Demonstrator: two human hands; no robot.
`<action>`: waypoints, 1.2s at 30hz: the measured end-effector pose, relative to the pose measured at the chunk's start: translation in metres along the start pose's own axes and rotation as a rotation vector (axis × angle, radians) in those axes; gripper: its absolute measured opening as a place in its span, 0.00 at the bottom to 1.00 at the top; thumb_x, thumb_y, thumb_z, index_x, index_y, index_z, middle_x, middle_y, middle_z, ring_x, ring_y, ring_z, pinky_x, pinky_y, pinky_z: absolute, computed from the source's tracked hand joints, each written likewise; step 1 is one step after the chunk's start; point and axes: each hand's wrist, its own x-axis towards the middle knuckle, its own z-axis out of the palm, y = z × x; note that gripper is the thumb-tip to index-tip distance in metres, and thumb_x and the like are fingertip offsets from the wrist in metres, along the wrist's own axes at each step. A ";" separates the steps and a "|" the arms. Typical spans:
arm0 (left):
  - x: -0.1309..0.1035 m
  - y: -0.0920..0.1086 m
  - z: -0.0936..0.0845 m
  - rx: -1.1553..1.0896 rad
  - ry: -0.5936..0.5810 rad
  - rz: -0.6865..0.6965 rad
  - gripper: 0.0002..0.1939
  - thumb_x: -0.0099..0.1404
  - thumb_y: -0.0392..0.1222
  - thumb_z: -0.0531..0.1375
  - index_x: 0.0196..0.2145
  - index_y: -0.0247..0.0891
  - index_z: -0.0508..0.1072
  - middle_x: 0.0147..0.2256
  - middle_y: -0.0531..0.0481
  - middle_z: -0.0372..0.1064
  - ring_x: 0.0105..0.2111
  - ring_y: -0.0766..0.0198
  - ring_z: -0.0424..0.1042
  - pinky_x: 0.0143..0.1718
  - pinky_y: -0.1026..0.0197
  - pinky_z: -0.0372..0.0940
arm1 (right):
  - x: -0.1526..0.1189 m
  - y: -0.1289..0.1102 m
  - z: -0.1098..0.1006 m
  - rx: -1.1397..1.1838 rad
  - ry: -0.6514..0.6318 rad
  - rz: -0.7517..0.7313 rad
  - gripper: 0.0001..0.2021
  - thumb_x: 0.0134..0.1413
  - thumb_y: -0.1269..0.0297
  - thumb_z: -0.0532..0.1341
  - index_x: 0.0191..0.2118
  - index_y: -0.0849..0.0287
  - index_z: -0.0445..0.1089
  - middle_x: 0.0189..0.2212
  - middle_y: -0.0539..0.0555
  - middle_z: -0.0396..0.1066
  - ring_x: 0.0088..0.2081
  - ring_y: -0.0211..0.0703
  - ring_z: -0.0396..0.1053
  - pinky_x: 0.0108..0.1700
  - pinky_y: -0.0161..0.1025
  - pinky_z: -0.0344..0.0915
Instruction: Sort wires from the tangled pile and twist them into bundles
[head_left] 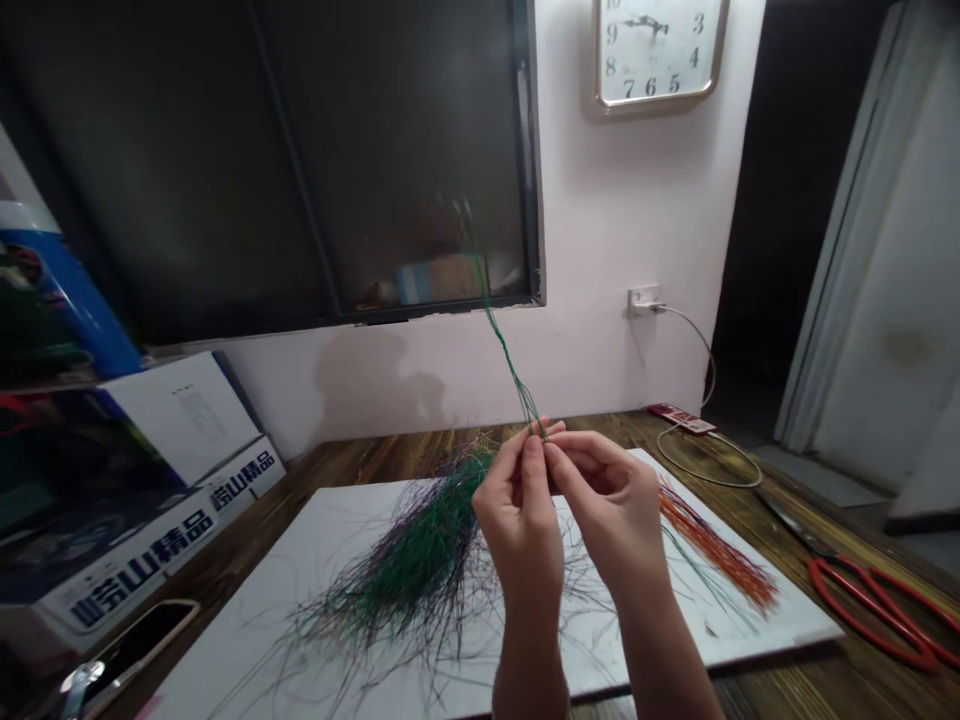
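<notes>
My left hand and my right hand meet fingertip to fingertip above a white board. Both pinch the lower end of a thin bundle of green wires. The bundle rises up and to the left, twisted together in its middle and splayed into separate strands near my fingers. Its top end is blurred against the dark window. A large tangled heap of green and purple wires lies on the board left of my hands. Right of them is a straighter bundle of orange wires, with a few green strands beside it.
Red-handled scissors lie on the wooden table at the right. A phone and cardboard boxes are at the left. A cable runs from the wall socket to a red object at the back.
</notes>
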 end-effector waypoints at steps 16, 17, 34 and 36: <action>0.021 -0.003 -0.032 0.094 -0.221 -0.024 0.08 0.59 0.41 0.62 0.34 0.37 0.79 0.34 0.46 0.76 0.33 0.66 0.75 0.34 0.69 0.71 | 0.009 0.004 -0.011 0.129 -0.252 0.187 0.06 0.53 0.64 0.63 0.30 0.60 0.68 0.26 0.51 0.73 0.26 0.37 0.72 0.29 0.34 0.71; 0.022 -0.003 -0.036 0.094 -0.224 -0.040 0.07 0.58 0.41 0.63 0.34 0.37 0.79 0.33 0.47 0.76 0.32 0.66 0.75 0.34 0.69 0.71 | 0.009 0.003 -0.011 0.121 -0.260 0.195 0.06 0.53 0.64 0.63 0.30 0.60 0.68 0.25 0.51 0.73 0.26 0.37 0.72 0.29 0.34 0.70; 0.024 -0.003 -0.042 0.087 -0.192 -0.057 0.05 0.55 0.39 0.65 0.30 0.37 0.78 0.29 0.47 0.76 0.27 0.66 0.73 0.30 0.66 0.71 | 0.005 -0.003 -0.015 -0.240 -0.253 0.064 0.04 0.53 0.65 0.61 0.34 0.60 0.70 0.25 0.52 0.73 0.28 0.38 0.70 0.31 0.37 0.68; 0.023 -0.004 -0.040 0.123 -0.172 -0.057 0.05 0.55 0.39 0.65 0.30 0.36 0.78 0.29 0.47 0.76 0.29 0.65 0.74 0.31 0.66 0.71 | 0.005 -0.004 -0.018 -0.317 -0.235 0.039 0.04 0.52 0.65 0.62 0.34 0.59 0.72 0.27 0.53 0.74 0.29 0.39 0.71 0.31 0.37 0.69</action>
